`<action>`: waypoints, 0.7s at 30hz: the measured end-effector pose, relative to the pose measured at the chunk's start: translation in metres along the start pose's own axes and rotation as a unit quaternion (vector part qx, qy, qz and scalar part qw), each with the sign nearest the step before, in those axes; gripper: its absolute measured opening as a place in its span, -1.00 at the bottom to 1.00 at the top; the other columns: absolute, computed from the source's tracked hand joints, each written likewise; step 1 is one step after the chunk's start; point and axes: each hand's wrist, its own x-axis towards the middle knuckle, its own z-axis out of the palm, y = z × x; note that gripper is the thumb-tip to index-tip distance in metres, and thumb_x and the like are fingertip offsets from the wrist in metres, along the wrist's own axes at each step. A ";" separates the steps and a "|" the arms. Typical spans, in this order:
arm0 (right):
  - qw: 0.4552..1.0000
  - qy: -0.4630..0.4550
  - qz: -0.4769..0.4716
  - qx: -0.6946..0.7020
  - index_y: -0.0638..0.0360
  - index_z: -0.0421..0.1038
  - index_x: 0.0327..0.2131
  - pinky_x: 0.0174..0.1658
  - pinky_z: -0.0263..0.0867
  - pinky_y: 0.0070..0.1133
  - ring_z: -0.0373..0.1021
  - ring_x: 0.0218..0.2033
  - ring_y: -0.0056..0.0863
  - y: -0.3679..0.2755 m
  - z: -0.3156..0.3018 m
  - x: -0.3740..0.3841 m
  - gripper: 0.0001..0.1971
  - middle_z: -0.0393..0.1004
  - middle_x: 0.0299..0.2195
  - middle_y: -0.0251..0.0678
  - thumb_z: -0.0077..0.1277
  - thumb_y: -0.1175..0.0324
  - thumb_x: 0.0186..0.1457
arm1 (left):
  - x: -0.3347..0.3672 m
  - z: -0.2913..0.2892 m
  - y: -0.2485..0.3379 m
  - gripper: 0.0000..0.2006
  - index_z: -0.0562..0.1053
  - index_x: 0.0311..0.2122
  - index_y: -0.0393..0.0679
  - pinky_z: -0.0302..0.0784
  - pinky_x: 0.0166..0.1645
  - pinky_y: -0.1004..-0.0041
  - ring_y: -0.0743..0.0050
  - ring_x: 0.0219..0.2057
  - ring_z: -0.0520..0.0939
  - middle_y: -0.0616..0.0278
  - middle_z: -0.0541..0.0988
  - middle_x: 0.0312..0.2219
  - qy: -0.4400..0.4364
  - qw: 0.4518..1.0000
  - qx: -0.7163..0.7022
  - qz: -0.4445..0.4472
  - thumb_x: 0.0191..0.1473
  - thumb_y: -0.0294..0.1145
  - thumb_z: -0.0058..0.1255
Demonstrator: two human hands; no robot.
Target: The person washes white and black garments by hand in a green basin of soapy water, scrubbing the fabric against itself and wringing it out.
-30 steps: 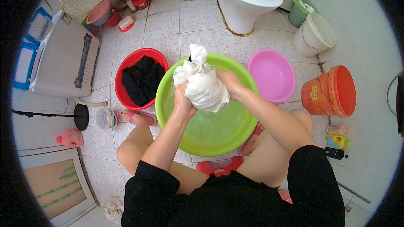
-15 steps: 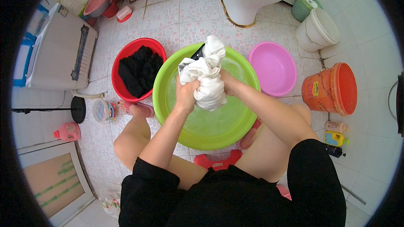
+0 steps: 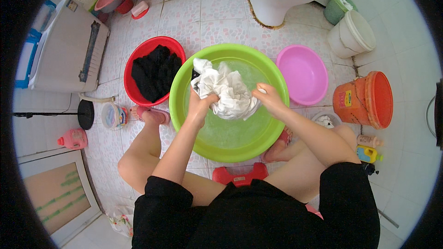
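Note:
A bunched white garment point(image 3: 227, 93) with a small dark patch at its left edge hangs over the lime-green basin point(image 3: 240, 156), which holds cloudy water. My left hand point(image 3: 201, 107) is closed round its left side, thumb on top. On the other side my right hand point(image 3: 271, 101) pinches an edge of the cloth between thumb and fingers. The garment is loose and crumpled between both hands. Its underside is hidden, so I cannot tell whether it touches the water.
Left of the basin stands a red tub point(image 3: 134, 93) with black clothes point(image 3: 156, 73). A pink-purple basin point(image 3: 302, 74) and an orange bucket point(image 3: 357, 99) are on the right. A toilet point(image 3: 272, 0) stands at the back, a red stool point(image 3: 240, 175) near my legs.
The twisted white garment has loosened and spread out, and it sits lower and less tall. My right hand has moved right, away from my left, pulling an edge of the cloth.

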 end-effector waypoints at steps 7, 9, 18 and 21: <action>0.988 -0.089 0.040 -0.116 0.20 0.09 -0.76 -0.61 -0.06 -0.62 -0.02 -0.67 -0.72 0.019 -0.011 -0.013 -0.68 0.03 -0.75 -0.51 -0.04 0.32 -0.14 | -0.002 -0.007 -0.007 -0.45 0.16 -0.02 -0.11 0.24 -0.14 0.32 0.36 -0.16 0.36 0.26 0.36 -0.17 0.075 0.995 -0.053 -0.043 -0.21 -0.32 -0.02; 0.977 -0.131 0.064 -0.155 0.21 0.13 -0.72 -0.58 0.00 -0.60 0.06 -0.64 -0.68 0.025 -0.018 -0.012 -0.70 0.11 -0.72 -0.46 -0.02 0.29 -0.15 | -0.006 -0.001 -0.002 -0.48 0.17 -0.03 -0.07 0.19 -0.10 0.26 0.37 -0.11 0.33 0.30 0.34 -0.14 0.090 0.990 -0.083 -0.073 -0.15 -0.22 -0.05; 0.988 -0.104 -0.009 -0.117 0.32 0.15 -0.16 -0.08 0.16 -0.43 0.24 -0.12 -0.28 -0.042 0.004 0.001 -0.42 0.27 -0.18 -0.03 0.06 0.11 -0.19 | -0.017 0.014 -0.010 -0.63 0.24 -0.06 -0.04 0.12 -0.07 0.43 0.49 -0.11 0.29 0.32 0.33 -0.15 -0.051 0.995 -0.088 0.004 0.02 -0.18 -0.27; 0.990 -0.112 -0.009 -0.080 0.37 0.08 -0.07 -0.03 0.13 -0.45 0.22 -0.08 -0.24 -0.048 0.019 0.001 -0.30 0.21 -0.11 0.02 0.08 0.07 -0.19 | -0.019 0.018 -0.015 -0.67 0.34 -0.10 -0.10 0.10 0.01 0.48 0.46 -0.09 0.28 0.31 0.34 -0.19 -0.104 0.991 0.005 0.078 -0.02 -0.35 -0.23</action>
